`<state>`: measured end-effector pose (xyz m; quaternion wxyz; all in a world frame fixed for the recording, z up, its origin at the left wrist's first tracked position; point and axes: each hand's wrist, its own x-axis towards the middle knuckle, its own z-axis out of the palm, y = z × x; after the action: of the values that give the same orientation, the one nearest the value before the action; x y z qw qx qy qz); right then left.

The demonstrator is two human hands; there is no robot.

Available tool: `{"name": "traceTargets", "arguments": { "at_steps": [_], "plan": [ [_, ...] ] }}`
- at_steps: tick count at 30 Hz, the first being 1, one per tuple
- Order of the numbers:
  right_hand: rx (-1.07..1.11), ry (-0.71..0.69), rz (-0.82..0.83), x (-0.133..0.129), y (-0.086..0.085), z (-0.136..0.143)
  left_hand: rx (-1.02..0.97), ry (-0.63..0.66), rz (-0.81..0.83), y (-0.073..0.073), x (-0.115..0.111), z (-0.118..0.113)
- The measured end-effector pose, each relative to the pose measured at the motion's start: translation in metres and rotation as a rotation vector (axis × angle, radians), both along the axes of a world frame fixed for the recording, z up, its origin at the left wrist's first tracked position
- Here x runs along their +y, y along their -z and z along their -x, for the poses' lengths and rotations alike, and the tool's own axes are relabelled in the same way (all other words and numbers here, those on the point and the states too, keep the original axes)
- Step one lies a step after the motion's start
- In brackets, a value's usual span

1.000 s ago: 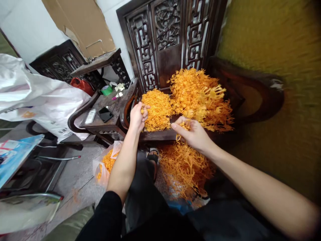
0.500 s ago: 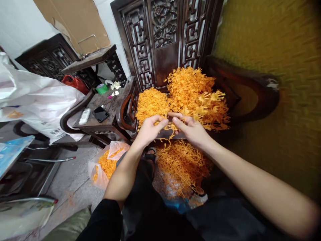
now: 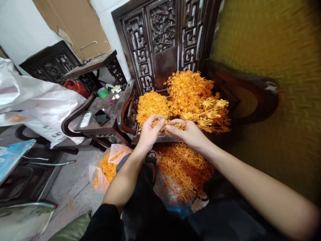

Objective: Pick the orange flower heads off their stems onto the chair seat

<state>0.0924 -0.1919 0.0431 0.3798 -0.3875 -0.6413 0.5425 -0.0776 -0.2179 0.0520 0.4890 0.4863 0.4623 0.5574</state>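
In the head view, we read a clock face centred on our hands. Our left hand [image 3: 149,132] and right hand [image 3: 188,133] nearly meet there, fingers curled into a pinch with thumb close to forefinger. Both have hold of a thin orange sprig [image 3: 180,126] that spans the gap between them, just above the front edge of the dark carved-wood chair seat [image 3: 170,138].

On that seat sit a low mound of orange tips [image 3: 152,107], between ten and eleven o'clock, and a taller orange bundle [image 3: 190,95] at two o'clock. The pierced chair back [image 3: 164,63] stands at twelve against a white wall [image 3: 120,40]. Beneath, at five o'clock, lies a tangle of orange stalks [image 3: 184,170].

At eight o'clock, on the grey floor [image 3: 72,182], an open plastic bag [image 3: 108,167] holds orange pieces. Toward nine, a worn wooden desk [image 3: 116,108] carries a black phone [image 3: 101,117], green tape [image 3: 102,92] and white blossoms [image 3: 116,89]; farther out bulge white sacks [image 3: 45,103]. Cardboard [image 3: 72,26] leans at ten. At two o'clock spreads a mustard-yellow surface [image 3: 271,50], too blurred for us to identify.
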Motion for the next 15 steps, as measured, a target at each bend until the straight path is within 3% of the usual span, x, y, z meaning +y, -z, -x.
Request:
{"name": "traceTargets", "arguments": {
  "at_steps": [3,5,7,9,12,15],
  "plan": [
    [-0.196,0.067,-0.026,0.001,-0.005,-0.004,0.084,-0.048,0.004,-0.011,0.003,0.018],
    [-0.350,0.078,-0.093,0.001,-0.006,-0.007,0.280,-0.166,-0.150,-0.021,0.003,0.032],
    [-0.401,0.039,-0.166,0.002,-0.004,-0.007,0.574,-0.182,-0.381,-0.029,0.001,0.040],
    [-0.366,-0.040,-0.247,0.003,0.000,-0.007,0.854,0.005,-0.520,-0.031,-0.001,0.040],
    [-0.340,-0.104,-0.397,0.005,0.005,-0.009,1.036,0.329,-0.495,-0.022,0.000,0.032],
    [-0.392,-0.084,-0.464,0.008,0.007,-0.014,1.043,0.381,-0.409,-0.011,0.006,0.026]
  ]
}}
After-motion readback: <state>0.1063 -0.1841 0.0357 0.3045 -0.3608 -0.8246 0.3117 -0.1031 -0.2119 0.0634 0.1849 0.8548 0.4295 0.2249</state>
